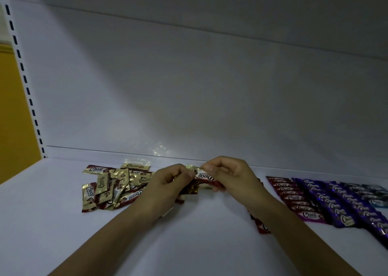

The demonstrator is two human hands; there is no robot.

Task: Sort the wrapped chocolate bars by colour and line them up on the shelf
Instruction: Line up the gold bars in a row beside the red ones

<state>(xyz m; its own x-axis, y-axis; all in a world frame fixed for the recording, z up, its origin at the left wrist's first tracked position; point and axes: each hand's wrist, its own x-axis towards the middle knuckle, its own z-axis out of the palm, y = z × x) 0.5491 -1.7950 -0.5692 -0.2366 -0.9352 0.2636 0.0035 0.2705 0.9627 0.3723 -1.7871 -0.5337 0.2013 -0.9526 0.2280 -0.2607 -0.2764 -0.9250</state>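
1. Head view, the setting: a white shelf (pixel 199 250) runs across the lower half, and a plain white back panel (pixel 189 86) rises behind it. A slotted upright (pixel 22 65) edges the shelf on the left, with a yellow wall (pixel 12 112) beyond it. The light is dim.
2. Head view, sorted stock: on the right of the shelf, overlapping bars lie in rows running front to back. There is a magenta row (pixel 294 198), then a purple row (pixel 336 206), then a darker teal row (pixel 375 194) at the frame edge. A few red bars (pixel 262 227) show from under the right forearm.
3. Head view, unsorted stock: a loose gold pile (pixel 111 188) lies on the left, its bars crossing at all angles.
4. Head view, the held bar (pixel 205 177): it has a red-and-white wrapper with "Choco" lettering and a shiny gold crimped end. It is lifted above the middle of the shelf, near the back edge, between the pile and the rows.
5. Head view, the hands: the left hand (pixel 168 186) pinches the gold end with curled fingers and thumb. The right hand (pixel 230 176) has its fingers curled round the other part of the same bar.
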